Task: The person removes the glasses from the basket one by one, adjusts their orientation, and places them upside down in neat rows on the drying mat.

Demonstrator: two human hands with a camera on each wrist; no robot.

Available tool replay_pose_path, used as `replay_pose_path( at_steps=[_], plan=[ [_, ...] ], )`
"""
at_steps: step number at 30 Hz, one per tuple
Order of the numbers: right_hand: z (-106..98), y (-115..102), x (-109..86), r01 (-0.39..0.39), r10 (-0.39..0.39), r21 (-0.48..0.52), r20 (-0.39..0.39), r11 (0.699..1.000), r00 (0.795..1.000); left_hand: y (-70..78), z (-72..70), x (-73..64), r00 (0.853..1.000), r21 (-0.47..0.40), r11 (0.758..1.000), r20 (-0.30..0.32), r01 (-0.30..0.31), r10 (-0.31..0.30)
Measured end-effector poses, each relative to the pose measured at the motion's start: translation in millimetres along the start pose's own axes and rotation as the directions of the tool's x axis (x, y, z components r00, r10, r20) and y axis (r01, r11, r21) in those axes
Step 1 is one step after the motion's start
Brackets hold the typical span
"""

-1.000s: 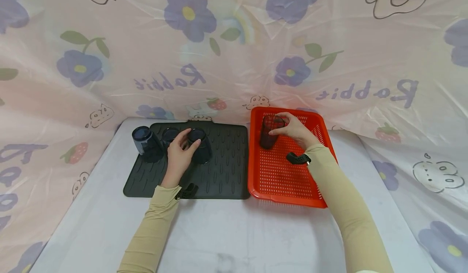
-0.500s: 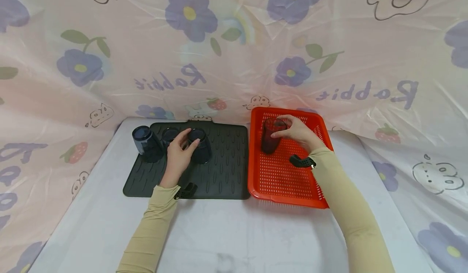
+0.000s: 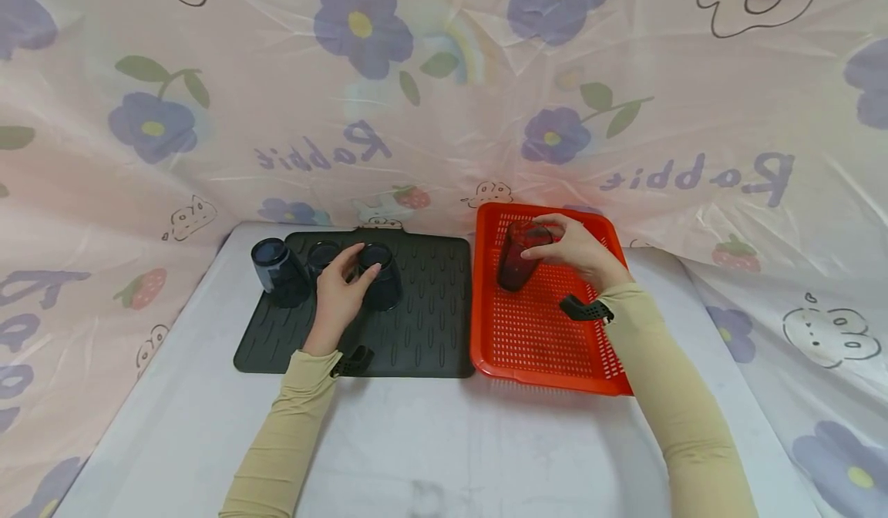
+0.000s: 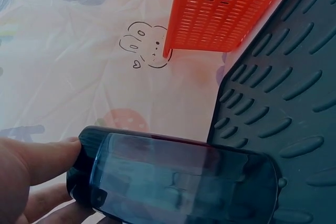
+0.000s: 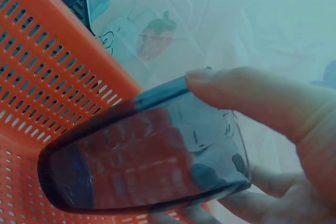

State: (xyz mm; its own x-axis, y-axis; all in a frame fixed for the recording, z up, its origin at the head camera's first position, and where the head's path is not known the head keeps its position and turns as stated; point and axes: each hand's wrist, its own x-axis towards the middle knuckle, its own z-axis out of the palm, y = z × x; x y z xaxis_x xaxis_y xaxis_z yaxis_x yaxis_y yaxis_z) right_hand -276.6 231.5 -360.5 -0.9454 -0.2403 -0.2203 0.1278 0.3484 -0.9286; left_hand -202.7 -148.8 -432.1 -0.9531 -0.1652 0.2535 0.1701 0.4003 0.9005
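Observation:
My left hand point(image 3: 338, 294) holds a dark tinted drinking glass point(image 3: 383, 279) by its top end, thumb on one side and fingers on the other. In the left wrist view that glass point(image 4: 184, 177) has its thick base at the fingertips and its other end on the black ridged mat point(image 3: 430, 310). Two more dark glasses, one at the left point(image 3: 280, 275) and one partly hidden by my hand point(image 3: 322, 256), stand beside it. My right hand point(image 3: 579, 250) grips another tinted glass point(image 3: 516, 264) near its rim, tilted, with its base low inside the red basket point(image 3: 551, 383).
The perforated basket stands directly right of the mat on a white-covered table point(image 3: 444, 441). A printed plastic sheet point(image 3: 444, 140) rises behind both and along the sides. Basket walls surround the right-hand glass.
My right hand has shifted slightly to the right, and the glass in it leans more, its rim moving right. The left hand and its glass stay nearly still.

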Motion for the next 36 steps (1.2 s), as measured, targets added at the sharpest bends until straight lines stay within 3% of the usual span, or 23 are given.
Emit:
replay_pose_path(
  at_steps=[23, 36],
  plan=[
    [4.3, -17.9, -28.1, 0.079, -0.071, 0.115, -0.071, 0.99, 0.995, 2.1, 1.6, -4.4, 0.991, -0.006, 0.999, -0.13, -0.037, 0.036],
    [9.5, -28.9, -38.4, 0.158, -0.13, 0.291, -0.112, 0.944, 0.985, 6.3, 2.6, -6.2, 0.98, -0.02, 0.998, -0.187, -0.067, 0.062]
  ],
)
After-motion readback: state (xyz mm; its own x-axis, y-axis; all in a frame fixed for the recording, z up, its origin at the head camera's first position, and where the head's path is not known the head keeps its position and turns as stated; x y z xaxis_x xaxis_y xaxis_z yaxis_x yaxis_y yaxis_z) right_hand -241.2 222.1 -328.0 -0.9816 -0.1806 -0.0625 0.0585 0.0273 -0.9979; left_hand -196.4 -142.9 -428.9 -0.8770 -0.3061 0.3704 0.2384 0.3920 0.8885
